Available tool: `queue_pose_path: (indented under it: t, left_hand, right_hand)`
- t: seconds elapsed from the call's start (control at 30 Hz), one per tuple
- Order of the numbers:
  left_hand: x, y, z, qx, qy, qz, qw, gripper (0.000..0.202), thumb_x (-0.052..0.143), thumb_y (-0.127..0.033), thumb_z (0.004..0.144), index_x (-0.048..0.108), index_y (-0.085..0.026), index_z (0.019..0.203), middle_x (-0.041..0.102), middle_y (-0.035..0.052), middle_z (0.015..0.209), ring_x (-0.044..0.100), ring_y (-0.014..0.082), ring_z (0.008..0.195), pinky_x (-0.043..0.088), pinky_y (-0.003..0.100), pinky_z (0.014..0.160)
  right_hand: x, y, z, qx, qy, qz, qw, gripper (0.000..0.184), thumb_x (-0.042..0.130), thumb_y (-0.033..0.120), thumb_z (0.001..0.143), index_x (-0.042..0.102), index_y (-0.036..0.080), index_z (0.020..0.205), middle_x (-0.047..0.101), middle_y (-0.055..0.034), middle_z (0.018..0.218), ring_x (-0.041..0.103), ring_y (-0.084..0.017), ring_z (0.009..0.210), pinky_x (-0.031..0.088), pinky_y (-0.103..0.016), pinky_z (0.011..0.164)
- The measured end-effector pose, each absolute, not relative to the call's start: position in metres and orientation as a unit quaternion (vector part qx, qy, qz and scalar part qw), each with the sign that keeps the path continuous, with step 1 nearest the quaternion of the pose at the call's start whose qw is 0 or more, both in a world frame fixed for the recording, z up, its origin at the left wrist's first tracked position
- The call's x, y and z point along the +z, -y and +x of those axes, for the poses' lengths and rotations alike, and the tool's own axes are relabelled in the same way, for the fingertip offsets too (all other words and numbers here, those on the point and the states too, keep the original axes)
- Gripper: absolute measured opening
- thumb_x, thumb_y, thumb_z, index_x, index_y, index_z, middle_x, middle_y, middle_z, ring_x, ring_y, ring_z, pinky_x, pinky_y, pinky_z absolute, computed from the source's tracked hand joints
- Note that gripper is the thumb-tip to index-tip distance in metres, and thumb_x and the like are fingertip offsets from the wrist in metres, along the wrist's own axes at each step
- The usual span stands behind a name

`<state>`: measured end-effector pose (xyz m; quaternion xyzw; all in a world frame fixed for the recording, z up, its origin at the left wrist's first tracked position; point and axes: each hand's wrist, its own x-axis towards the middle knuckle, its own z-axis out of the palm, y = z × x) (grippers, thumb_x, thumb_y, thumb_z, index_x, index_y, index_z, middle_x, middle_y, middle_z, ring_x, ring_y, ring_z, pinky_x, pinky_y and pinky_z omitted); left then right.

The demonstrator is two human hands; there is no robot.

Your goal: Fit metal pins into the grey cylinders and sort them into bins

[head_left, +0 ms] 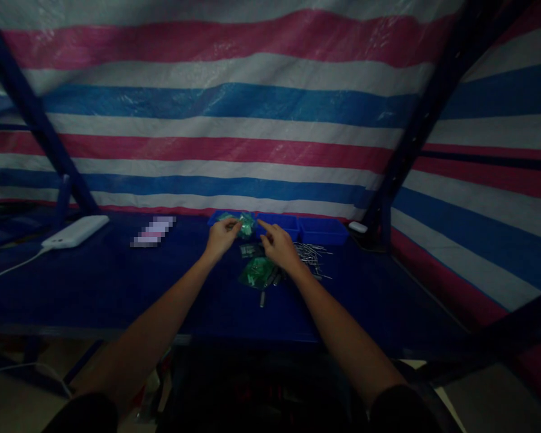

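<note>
My left hand (223, 236) pinches the edge of a crinkled green plastic bag (247, 225) above the front of the left blue bin (215, 218). To the right of that bag is my right hand (277, 245), its index finger pointing toward the bag and its thumb apart, with nothing seen in it. Below the hands, a second green plastic bag (256, 272) lies on the table, with a few short metal pieces (262, 299) beside and in front of it. A small dark packet with pale print (251, 251) lies between the two bags. Thin metal rods (313, 255) are scattered right of my right hand.
Two more blue bins, a middle one (288, 225) and a right one (323, 230), line the back of the blue table (162, 294). A white power bank (79, 231) with a cable and a blurred-out phone (154, 231) lie left. A small white case (357, 227) sits right, near the frame post (399, 162).
</note>
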<state>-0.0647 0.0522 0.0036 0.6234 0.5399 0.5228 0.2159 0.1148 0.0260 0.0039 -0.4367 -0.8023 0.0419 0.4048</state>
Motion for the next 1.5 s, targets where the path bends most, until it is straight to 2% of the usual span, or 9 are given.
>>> queue_pose_path:
  t: [0.13, 0.3, 0.47, 0.7, 0.9, 1.07, 1.17, 1.3, 1.5]
  left_hand:
    - [0.035, -0.077, -0.075, 0.438, -0.615, 0.655, 0.028, 0.029, 0.051, -0.035, 0.077, 0.068, -0.013, 0.086, 0.069, 0.0087, 0.085, 0.061, 0.0182, 0.077, 0.043, 0.024, 0.067]
    - [0.06, -0.104, -0.062, 0.254, -0.667, 0.7, -0.027, 0.029, 0.051, -0.036, 0.076, 0.069, -0.016, 0.087, 0.07, 0.0108, 0.086, 0.062, 0.0218, 0.081, 0.043, 0.026, 0.067]
    - [0.053, -0.115, -0.041, 0.167, -0.707, 0.679, -0.11, 0.034, 0.047, -0.029, 0.078, 0.065, -0.009, 0.098, 0.065, 0.0201, 0.095, 0.061, 0.0292, 0.089, 0.045, 0.033, 0.072]
    - [0.034, -0.106, -0.02, 0.106, -0.686, 0.71, -0.12, 0.034, 0.04, -0.02, 0.08, 0.063, -0.009, 0.103, 0.056, 0.0225, 0.111, 0.05, 0.0334, 0.105, 0.043, 0.042, 0.08]
    - [0.034, -0.101, -0.027, 0.113, -0.715, 0.69, 0.007, 0.046, 0.031, -0.042, 0.084, 0.058, -0.018, 0.112, 0.04, 0.019, 0.13, 0.035, 0.0392, 0.118, 0.031, 0.058, 0.086]
    - [0.013, -0.065, -0.042, 0.266, -0.637, 0.718, -0.089, 0.042, 0.027, -0.03, 0.087, 0.046, -0.022, 0.124, 0.045, 0.0144, 0.124, 0.039, 0.0309, 0.114, 0.035, 0.048, 0.086]
    - [-0.003, -0.045, -0.05, 0.193, -0.568, 0.799, -0.037, 0.036, 0.032, -0.034, 0.086, 0.056, -0.022, 0.111, 0.056, 0.0103, 0.108, 0.047, 0.0259, 0.104, 0.037, 0.039, 0.085]
    - [-0.011, -0.036, -0.052, 0.127, -0.602, 0.788, -0.021, 0.036, 0.046, -0.047, 0.077, 0.058, -0.02, 0.097, 0.058, 0.0122, 0.104, 0.048, 0.0321, 0.101, 0.038, 0.044, 0.08]
    - [-0.007, -0.037, -0.044, 0.323, -0.53, 0.784, 0.024, 0.011, 0.048, -0.03, 0.078, 0.048, -0.019, 0.082, 0.056, 0.0022, 0.074, 0.053, 0.0183, 0.072, 0.04, 0.03, 0.067]
  right_hand:
    - [0.001, -0.027, 0.116, 0.079, 0.778, -0.454, 0.428, 0.044, 0.046, 0.02, 0.08, 0.048, 0.018, 0.123, 0.054, -0.0037, 0.081, 0.05, -0.015, 0.07, 0.043, -0.029, 0.072]
    - [-0.001, -0.026, 0.114, 0.091, 0.767, -0.449, 0.45, 0.043, 0.046, 0.022, 0.08, 0.047, 0.018, 0.123, 0.053, -0.0042, 0.085, 0.05, -0.015, 0.073, 0.043, -0.03, 0.074]
    - [-0.003, -0.026, 0.112, 0.086, 0.77, -0.452, 0.441, 0.044, 0.048, 0.025, 0.079, 0.046, 0.015, 0.122, 0.055, -0.0054, 0.087, 0.051, -0.016, 0.078, 0.043, -0.031, 0.077]
    - [-0.003, -0.025, 0.112, 0.118, 0.773, -0.474, 0.405, 0.044, 0.049, 0.027, 0.08, 0.045, 0.014, 0.122, 0.059, -0.0046, 0.083, 0.053, -0.016, 0.073, 0.043, -0.03, 0.073]
    - [-0.002, -0.022, 0.109, 0.106, 0.792, -0.471, 0.374, 0.04, 0.05, 0.027, 0.08, 0.05, 0.013, 0.117, 0.06, -0.0056, 0.083, 0.053, -0.015, 0.073, 0.042, -0.029, 0.072]
    - [0.001, -0.026, 0.114, 0.062, 0.792, -0.474, 0.38, 0.03, 0.05, 0.026, 0.081, 0.058, 0.013, 0.107, 0.061, -0.0055, 0.08, 0.052, -0.016, 0.075, 0.04, -0.028, 0.074]
    - [0.004, -0.026, 0.118, 0.054, 0.784, -0.484, 0.384, 0.029, 0.049, 0.027, 0.082, 0.06, 0.014, 0.105, 0.061, -0.0047, 0.078, 0.052, -0.016, 0.075, 0.039, -0.028, 0.073]
    - [0.003, -0.024, 0.119, 0.059, 0.781, -0.495, 0.377, 0.026, 0.049, 0.028, 0.082, 0.062, 0.015, 0.101, 0.061, -0.004, 0.077, 0.052, -0.015, 0.074, 0.039, -0.027, 0.073]
    - [-0.001, -0.026, 0.112, 0.147, 0.732, -0.514, 0.423, 0.03, 0.051, 0.032, 0.079, 0.059, 0.016, 0.103, 0.06, -0.001, 0.07, 0.054, -0.013, 0.067, 0.042, -0.026, 0.067]
